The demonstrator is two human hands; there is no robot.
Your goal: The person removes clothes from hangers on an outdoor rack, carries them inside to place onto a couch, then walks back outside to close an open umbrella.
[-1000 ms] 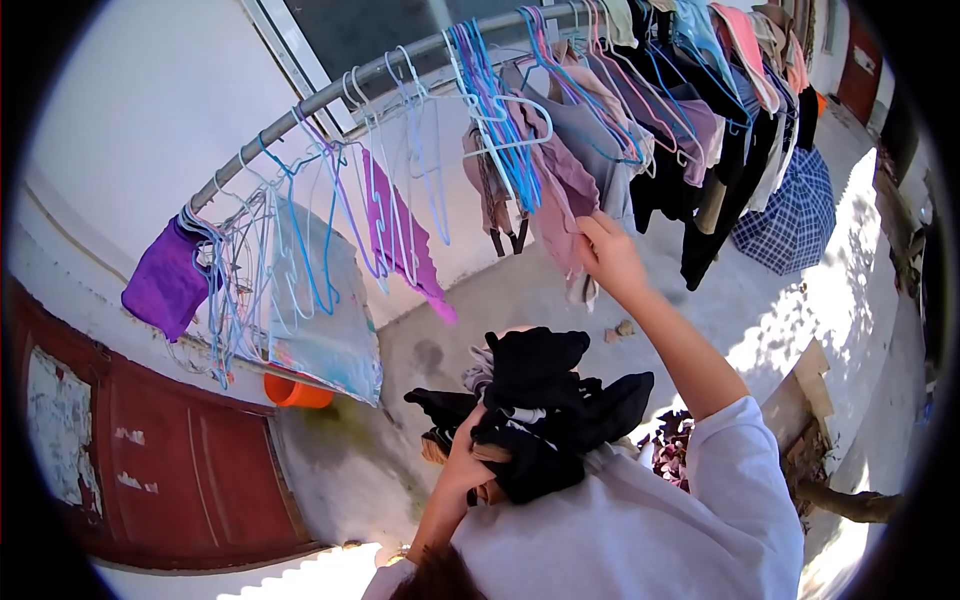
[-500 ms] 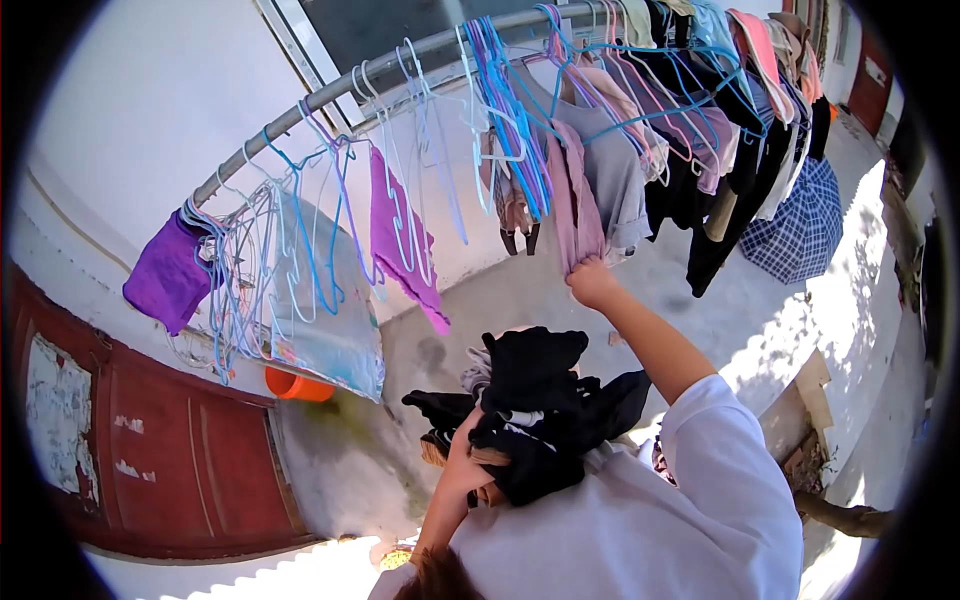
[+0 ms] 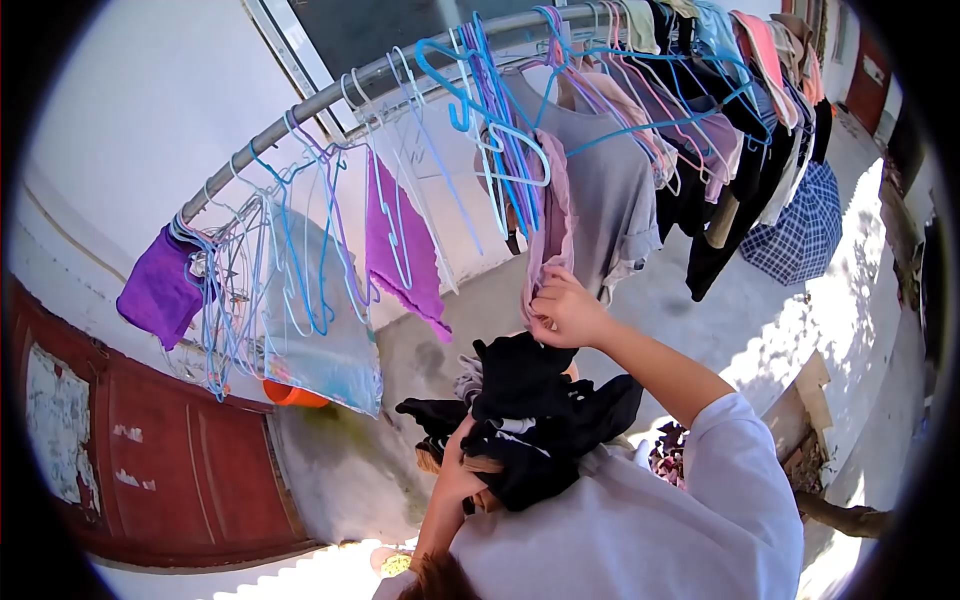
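Note:
My right hand (image 3: 572, 312) is closed on the lower end of a pale pink garment (image 3: 548, 235), which stretches up to the hangers on the rail. A blue hanger (image 3: 490, 115) tilts out in front of it. A grey shirt (image 3: 605, 190) hangs just beside the pink garment. Against my body, my left hand (image 3: 460, 468) is wrapped round a bundle of clothes (image 3: 540, 420), mostly black with some grey and brown pieces; part of its fingers is hidden by the cloth. The bundle lies just below my right hand.
A curved metal rail (image 3: 265, 140) crosses the top, carrying bare hangers, a purple cloth (image 3: 405, 250) and many garments. At the right hangs a checked umbrella (image 3: 800, 225). An orange bucket (image 3: 295, 393) stands near the red door (image 3: 160, 450).
My right hand has drawn the pink garment down and left, toward the bundle. A blue hanger has swung outward and other hangers sway. My left hand keeps hold of the bundle.

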